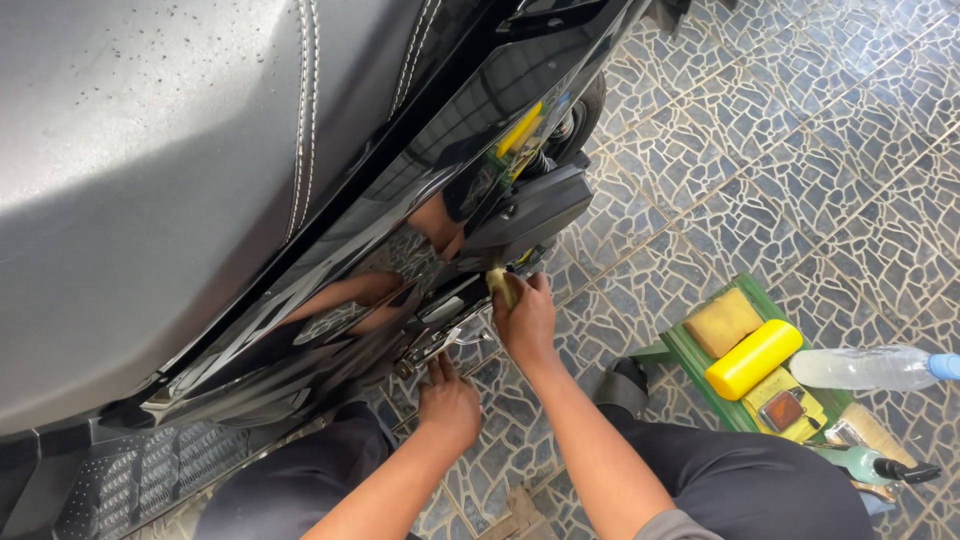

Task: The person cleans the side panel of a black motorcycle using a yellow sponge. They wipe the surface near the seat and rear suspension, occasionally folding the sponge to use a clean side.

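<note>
A black scooter (300, 200) with a grey seat fills the left half of the head view. My right hand (525, 320) is closed on a small yellow sponge (500, 285), pressed against the scooter's lower black parts near the footrest. My left hand (448, 405) reaches lower, fingers touching the metal bracket (435, 345) under the glossy side panel. The panel reflects my arms.
A green tray (680, 355) on the patterned stone floor at right holds a tan sponge (722, 322), a yellow cylinder (752, 358) and a yellow packet (790, 405). A clear water bottle (870, 368) and a spray bottle (870, 465) lie beside it. My dark-trousered knees sit at the bottom.
</note>
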